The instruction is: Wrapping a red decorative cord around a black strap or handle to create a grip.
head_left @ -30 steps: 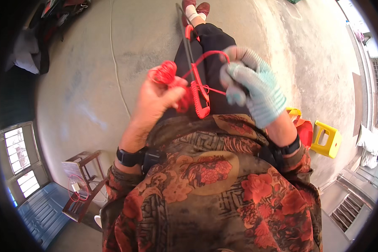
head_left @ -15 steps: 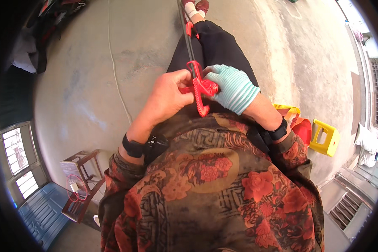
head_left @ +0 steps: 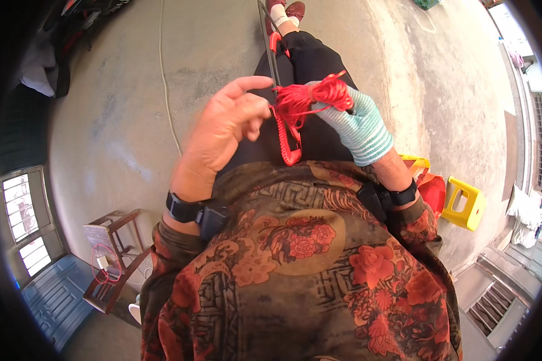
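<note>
A red cord bundle (head_left: 328,93) is gripped in my right hand (head_left: 362,129), which wears a light blue and white striped glove. My bare left hand (head_left: 223,123) is just left of the bundle. Its index finger is stretched out and apart from the thumb, the other fingers are partly curled, and I see nothing held in it. Between the hands hangs a red ribbed loop (head_left: 290,157) at the near end of a thin dark metal frame (head_left: 271,63). Cord strands hide where loop and frame meet. Farther along the frame is a red curved piece (head_left: 275,42).
My outstretched legs in black trousers (head_left: 328,60) lie under the frame. To the right stand a yellow plastic stool (head_left: 473,207) and a red and yellow bag (head_left: 430,186). A wooden chair (head_left: 123,240) is at lower left. A pale cable (head_left: 164,78) runs along the concrete floor.
My right hand has turned and lifted the cord bundle up and to the right, so it shows fully. My left hand has come away from the red loop, its index finger now straight.
</note>
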Motion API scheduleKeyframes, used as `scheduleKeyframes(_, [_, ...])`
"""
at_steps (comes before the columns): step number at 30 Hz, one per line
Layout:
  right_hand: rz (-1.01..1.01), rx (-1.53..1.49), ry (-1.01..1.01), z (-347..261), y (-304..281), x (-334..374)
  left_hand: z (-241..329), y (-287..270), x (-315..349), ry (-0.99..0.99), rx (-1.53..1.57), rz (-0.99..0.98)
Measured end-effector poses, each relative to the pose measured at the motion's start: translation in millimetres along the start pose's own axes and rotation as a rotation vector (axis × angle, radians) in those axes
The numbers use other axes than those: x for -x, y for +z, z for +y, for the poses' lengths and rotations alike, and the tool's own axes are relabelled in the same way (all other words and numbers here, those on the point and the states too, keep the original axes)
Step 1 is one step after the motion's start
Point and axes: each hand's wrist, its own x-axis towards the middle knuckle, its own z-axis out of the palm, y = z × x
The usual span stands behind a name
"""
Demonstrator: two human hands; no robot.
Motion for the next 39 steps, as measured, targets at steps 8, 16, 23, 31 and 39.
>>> scheduleKeyframes(8, [-0.102, -0.105, 0.098, 3, -1, -7, -9, 20, -8, 0.217, -0.477, 0.002])
scheduleKeyframes(16, [0.336, 0.703, 0.110, 14, -25, -20, 1, 0, -5, 0.219, -0.107, 0.265])
scheduleKeyframes(23, [0.018, 0.150, -0.105, -26, 20, -38, 2, 34, -12, 0.212, -0.407, 0.060])
scheduleKeyframes(31, [-0.022, 0.322, -0.089, -49, 27, -30, 9, -2, -34, -0.059, 0.639, 0.084])
scheduleKeyframes(39, [-0.559, 0.801, -0.788, -38, 67, -18, -11, 2, -54, -0.108, 0.935, 0.031])
